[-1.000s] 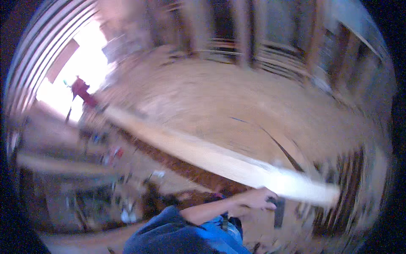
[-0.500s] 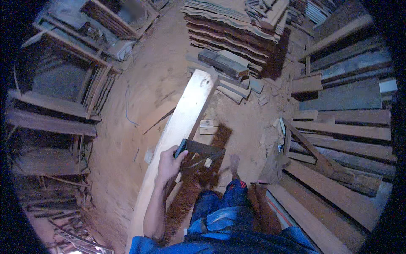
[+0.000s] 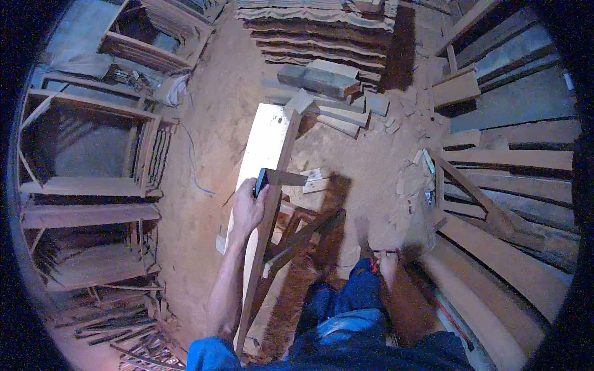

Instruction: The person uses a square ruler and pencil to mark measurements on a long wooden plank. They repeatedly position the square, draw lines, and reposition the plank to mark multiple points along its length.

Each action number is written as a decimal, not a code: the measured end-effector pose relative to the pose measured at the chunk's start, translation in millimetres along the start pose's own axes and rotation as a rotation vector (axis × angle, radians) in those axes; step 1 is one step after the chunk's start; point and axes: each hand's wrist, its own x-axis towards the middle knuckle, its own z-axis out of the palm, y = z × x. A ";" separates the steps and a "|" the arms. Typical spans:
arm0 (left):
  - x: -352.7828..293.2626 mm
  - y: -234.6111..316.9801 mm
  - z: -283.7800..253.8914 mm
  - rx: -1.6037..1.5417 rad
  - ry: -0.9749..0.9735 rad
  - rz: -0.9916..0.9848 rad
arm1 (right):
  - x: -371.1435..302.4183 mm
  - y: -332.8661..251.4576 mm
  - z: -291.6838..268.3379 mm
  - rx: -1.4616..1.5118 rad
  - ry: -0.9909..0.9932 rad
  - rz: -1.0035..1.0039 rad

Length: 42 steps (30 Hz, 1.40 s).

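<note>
A long, pale squared wooden beam (image 3: 263, 139) runs from beside my left forearm away to the far end, raised above the floor. My left hand (image 3: 249, 207) is closed around the dark blue stock of a try square (image 3: 262, 182) at the beam's right edge. Its flat blade (image 3: 288, 178) sticks out to the right, past that edge. By my right knee, my right hand (image 3: 388, 263) is closed on a thin, dark, pencil-like thing (image 3: 377, 251). A small red patch shows beside those fingers; what it belongs to is unclear.
Wooden offcuts (image 3: 334, 108) lie beyond the beam, before a stack of wavy-edged sheets (image 3: 315, 37). Long planks (image 3: 495, 272) and a slanted timber (image 3: 470, 191) line the right side. Wooden frames (image 3: 93, 185) stand at the left. A trestle-like wooden support (image 3: 303, 238) sits below the beam.
My left hand and the try square have moved farther up along the beam, and the square has turned. My right hand has come up beside my knee, its fingers now showing.
</note>
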 end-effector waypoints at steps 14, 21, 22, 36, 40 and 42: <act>9.2 17.4 24.4 0.271 -0.053 -0.059 | 19.1 -121.5 113.5 0.384 -0.061 -0.256; 10.2 7.0 34.1 0.182 -0.030 -0.212 | 22.5 -180.0 126.6 0.530 -0.148 -0.352; 10.7 6.6 34.8 0.195 -0.030 -0.193 | 22.1 -185.8 128.2 0.558 -0.152 -0.349; 17.6 23.2 30.2 0.295 -0.060 -0.150 | 18.2 -195.4 146.8 0.630 -0.215 -0.323; 18.6 23.1 30.4 0.311 -0.052 -0.151 | 18.7 -196.8 146.5 0.616 -0.231 -0.345; 20.1 19.8 33.1 0.319 -0.057 -0.147 | 20.0 -199.1 146.6 0.646 -0.227 -0.341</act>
